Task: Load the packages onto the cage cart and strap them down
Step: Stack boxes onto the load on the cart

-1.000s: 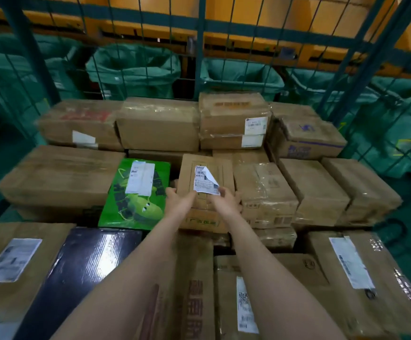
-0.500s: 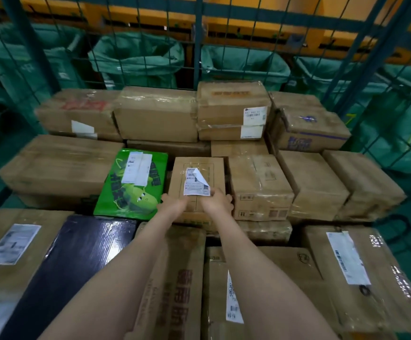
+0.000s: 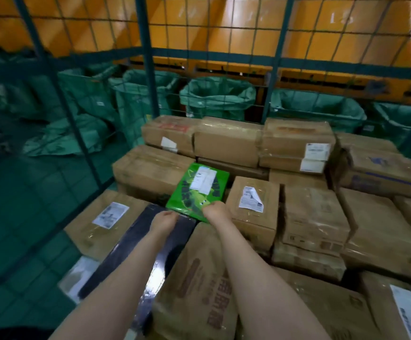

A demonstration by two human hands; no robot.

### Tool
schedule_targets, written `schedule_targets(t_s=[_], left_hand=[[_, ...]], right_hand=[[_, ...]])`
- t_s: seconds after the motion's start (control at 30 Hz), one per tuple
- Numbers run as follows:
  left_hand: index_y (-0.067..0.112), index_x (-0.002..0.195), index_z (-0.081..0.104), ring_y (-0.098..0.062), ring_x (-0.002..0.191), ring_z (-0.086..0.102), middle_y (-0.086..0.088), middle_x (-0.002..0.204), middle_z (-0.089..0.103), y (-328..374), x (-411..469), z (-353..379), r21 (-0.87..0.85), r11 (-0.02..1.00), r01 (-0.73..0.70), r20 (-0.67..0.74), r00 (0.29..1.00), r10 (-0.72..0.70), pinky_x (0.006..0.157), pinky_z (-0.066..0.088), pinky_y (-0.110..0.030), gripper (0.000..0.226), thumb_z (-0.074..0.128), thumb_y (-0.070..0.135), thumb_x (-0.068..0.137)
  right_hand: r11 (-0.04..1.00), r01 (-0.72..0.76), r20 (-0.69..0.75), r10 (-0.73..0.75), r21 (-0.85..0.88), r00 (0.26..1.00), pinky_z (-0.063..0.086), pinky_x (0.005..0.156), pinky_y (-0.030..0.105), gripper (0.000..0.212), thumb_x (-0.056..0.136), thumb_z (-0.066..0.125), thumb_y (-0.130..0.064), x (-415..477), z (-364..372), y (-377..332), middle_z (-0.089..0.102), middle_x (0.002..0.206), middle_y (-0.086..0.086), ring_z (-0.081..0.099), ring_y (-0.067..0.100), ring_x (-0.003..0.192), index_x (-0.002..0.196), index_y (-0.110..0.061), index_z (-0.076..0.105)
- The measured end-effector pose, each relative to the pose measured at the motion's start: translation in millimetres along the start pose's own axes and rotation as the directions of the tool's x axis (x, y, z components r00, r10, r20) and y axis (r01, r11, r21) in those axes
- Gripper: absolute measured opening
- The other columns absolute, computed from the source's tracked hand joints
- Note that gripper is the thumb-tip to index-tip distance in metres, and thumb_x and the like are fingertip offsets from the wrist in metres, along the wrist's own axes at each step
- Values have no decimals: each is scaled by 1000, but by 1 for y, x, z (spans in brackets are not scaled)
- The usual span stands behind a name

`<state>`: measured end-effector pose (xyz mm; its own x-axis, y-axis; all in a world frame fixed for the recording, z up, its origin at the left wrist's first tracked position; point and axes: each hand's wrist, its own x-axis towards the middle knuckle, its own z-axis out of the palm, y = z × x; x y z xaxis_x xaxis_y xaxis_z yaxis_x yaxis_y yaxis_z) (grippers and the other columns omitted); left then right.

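Note:
A green package (image 3: 194,192) with a white label lies among brown cartons inside the cage cart (image 3: 145,69). My right hand (image 3: 215,212) grips its near right corner. My left hand (image 3: 164,218) is at its near left corner, above a black wrapped package (image 3: 135,244), with fingers curled at the green edge. Right of the green package sits a small brown box (image 3: 253,207) whose label is peeling. Cartons fill the cart in rows to the back mesh wall.
Teal mesh cage walls stand at the left (image 3: 59,99) and back. Green sacks (image 3: 219,99) hang behind the mesh under an orange chute (image 3: 224,28). A large printed carton (image 3: 199,278) lies under my forearms. The floor at the left is green.
Both hands left the small brown box and moved left to the near edge of the green package. My view swung left and upward.

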<state>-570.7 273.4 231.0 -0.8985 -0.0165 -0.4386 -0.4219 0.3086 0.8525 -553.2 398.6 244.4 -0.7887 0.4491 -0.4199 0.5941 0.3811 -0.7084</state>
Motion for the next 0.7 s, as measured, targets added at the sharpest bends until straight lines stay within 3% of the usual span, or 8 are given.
schedule_targets(t_s=[0.1,0.17,0.23,0.3,0.4,0.47,0.6,0.7], left_hand=[[-1,119,59,-18,92,48,-15,112,58,-17,-8,-30,-63,998,-9,-28,1000,7,73,42,-24,27,47,4,95],[-4,125,55,-20,85,50,-18,112,60,-36,-18,-51,-121,992,-33,-64,998,25,64,42,-19,30,45,2,97],[7,116,57,-14,66,46,-9,86,58,-51,-35,-68,-224,974,27,-65,997,-43,50,38,-19,21,45,7,98],[18,105,55,-12,62,44,0,76,51,-71,-52,-84,-307,947,99,-66,990,-125,52,33,-24,13,45,13,98],[19,91,57,-12,59,42,1,73,49,-103,-78,-121,-400,909,120,-127,975,-185,53,30,-24,12,48,12,94],[18,87,57,-12,57,40,0,72,49,-118,-93,-145,-428,895,128,-154,965,-212,50,31,-22,14,47,11,94],[16,105,58,-20,93,53,-2,103,58,-161,-136,-196,-471,872,132,-216,942,-259,77,40,-32,15,48,24,97],[15,90,58,-22,84,52,-4,94,55,-197,-165,-226,-521,841,144,-244,919,-309,64,40,-30,13,46,14,96]], right_hand=[[999,43,80,-43,-5,996,38,76,27,24,89,52,-18,-15,26,-10,60,118,15,54,31,118,105,-4,63],[997,65,128,-60,-34,990,33,72,24,17,91,52,-16,-32,45,-16,60,113,16,55,30,118,98,-4,62],[995,85,177,-76,-44,981,37,74,26,14,92,51,-14,-51,62,-21,60,105,14,55,31,117,95,-4,60],[996,77,249,-63,-45,966,39,74,29,13,92,48,-13,-71,80,-25,59,89,10,56,32,114,91,-5,57],[989,103,317,-65,-104,946,39,71,28,18,91,47,-14,-103,115,-28,60,96,12,58,31,106,101,-4,57],[990,117,336,-84,-81,938,41,72,29,12,89,48,-13,-123,136,-28,54,81,7,56,28,93,97,-5,54],[986,145,402,-102,-78,910,41,70,31,6,89,48,-8,-181,180,-25,49,75,6,51,25,78,90,-4,52],[986,147,501,-88,-79,861,36,71,31,12,95,42,-6,-223,215,-17,43,74,9,47,21,75,90,3,49]])
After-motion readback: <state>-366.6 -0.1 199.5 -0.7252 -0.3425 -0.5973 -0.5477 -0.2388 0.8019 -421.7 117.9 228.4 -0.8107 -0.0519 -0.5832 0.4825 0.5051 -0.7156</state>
